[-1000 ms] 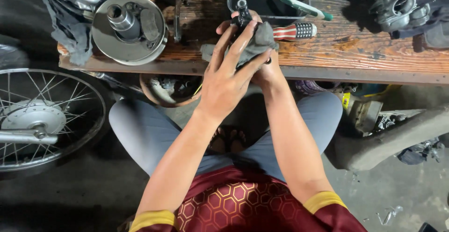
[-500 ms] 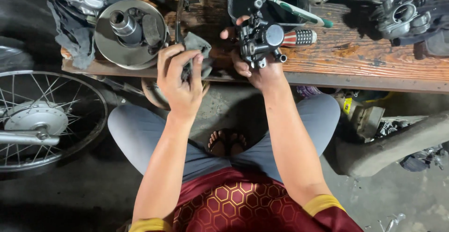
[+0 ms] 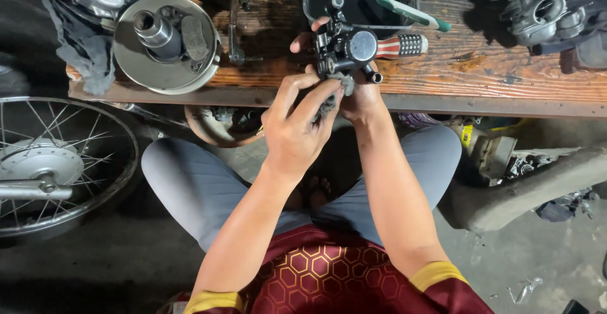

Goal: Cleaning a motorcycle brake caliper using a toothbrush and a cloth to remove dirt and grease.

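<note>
Two hands on one dark metal carburettor above the wooden surface edge: right hand grips it, left hand presses a grey rag beneath. Wiping appears underway; grime remains.

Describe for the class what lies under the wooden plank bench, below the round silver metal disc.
Under the worn wooden plank bench, below the round silver metal disc, a brown round bowl shows only its front rim and some dark parts inside; the plank covers its back half.
</note>
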